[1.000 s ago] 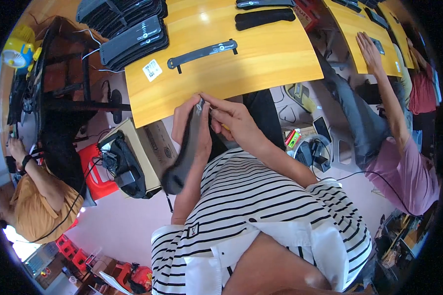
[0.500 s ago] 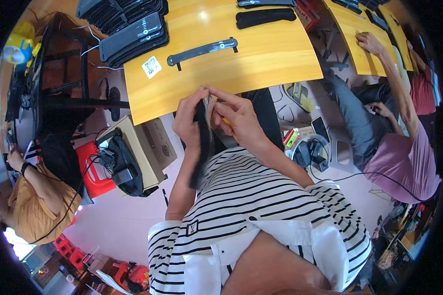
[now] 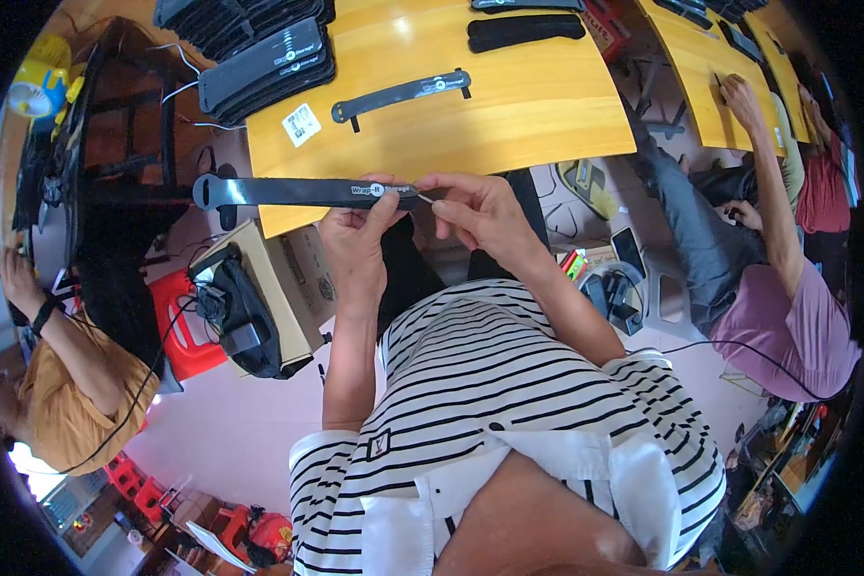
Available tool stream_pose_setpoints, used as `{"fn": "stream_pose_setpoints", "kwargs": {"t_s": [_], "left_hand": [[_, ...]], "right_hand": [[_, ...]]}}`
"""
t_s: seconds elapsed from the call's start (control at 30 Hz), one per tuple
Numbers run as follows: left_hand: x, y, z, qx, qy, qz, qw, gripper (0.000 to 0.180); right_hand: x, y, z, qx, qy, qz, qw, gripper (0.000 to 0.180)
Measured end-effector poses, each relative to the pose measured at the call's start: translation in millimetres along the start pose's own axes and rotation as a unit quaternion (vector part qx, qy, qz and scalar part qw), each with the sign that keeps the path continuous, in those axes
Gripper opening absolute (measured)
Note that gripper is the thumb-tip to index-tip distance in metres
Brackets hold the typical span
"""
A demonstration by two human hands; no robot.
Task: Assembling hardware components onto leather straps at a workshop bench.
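My left hand (image 3: 355,245) pinches a long black strap (image 3: 278,193) near its right end, close to a pale printed label. Its rounded end, with a hole, reaches far left past the near edge of the table. At the right end of the strap, my right hand (image 3: 490,226) has its fingers closed on a thin, metal-looking tool (image 3: 426,198). Most of that tool is hidden by the fingers. On the table (image 3: 538,134) in front of me lies a similar black strap (image 3: 400,95) with two short dark tabs along its lower edge.
A stack of black straps (image 3: 269,67) stands at the table's left, near a white printed sticker (image 3: 300,125). Another black strap (image 3: 526,33) lies farther right. Below left is an open cardboard box (image 3: 293,317) with a black bag (image 3: 245,331). People sit at both sides.
The strap has swung from hanging down, edge-on, to lying sideways with its printed face showing. My left hand moved lower and the right shifted slightly right.
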State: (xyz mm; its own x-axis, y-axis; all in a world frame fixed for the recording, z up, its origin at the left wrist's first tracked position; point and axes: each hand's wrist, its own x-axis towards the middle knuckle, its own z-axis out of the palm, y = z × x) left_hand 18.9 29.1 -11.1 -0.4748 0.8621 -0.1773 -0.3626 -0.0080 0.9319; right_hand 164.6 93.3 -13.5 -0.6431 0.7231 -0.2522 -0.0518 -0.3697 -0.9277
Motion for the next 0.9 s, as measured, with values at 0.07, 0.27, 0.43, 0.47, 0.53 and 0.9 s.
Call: {"fn": "stream_pose_setpoints", "kwargs": {"t_s": [0.07, 0.27, 0.43, 0.47, 0.53, 0.9], "left_hand": [[-1, -1, 1, 0.000, 0.005, -0.007, 1.000, 0.017], [-10, -6, 11, 0.156, 0.034, 0.159, 0.974, 0.020], [-5, 8, 5, 0.026, -0.008, 0.007, 1.000, 0.019], [-3, 7, 1, 0.032, -0.019, -0.006, 0.999, 0.018], [-2, 8, -4, 0.003, -0.036, -0.035, 0.999, 0.017], [-4, 2, -21, -0.157, -0.156, -0.186, 0.957, 0.027]], "right_hand": [[1, 1, 1, 0.020, 0.001, -0.004, 1.000, 0.029], [-5, 7, 8, -0.001, 0.042, -0.034, 0.999, 0.028], [-6, -4, 0, -0.030, 0.008, -0.034, 0.999, 0.022], [-6, -6, -2, -0.039, -0.005, -0.030, 0.999, 0.020], [-7, -11, -6, -0.049, -0.022, -0.022, 0.998, 0.018], [-10, -14, -15, -0.169, -0.120, -0.148, 0.967, 0.038]]}}
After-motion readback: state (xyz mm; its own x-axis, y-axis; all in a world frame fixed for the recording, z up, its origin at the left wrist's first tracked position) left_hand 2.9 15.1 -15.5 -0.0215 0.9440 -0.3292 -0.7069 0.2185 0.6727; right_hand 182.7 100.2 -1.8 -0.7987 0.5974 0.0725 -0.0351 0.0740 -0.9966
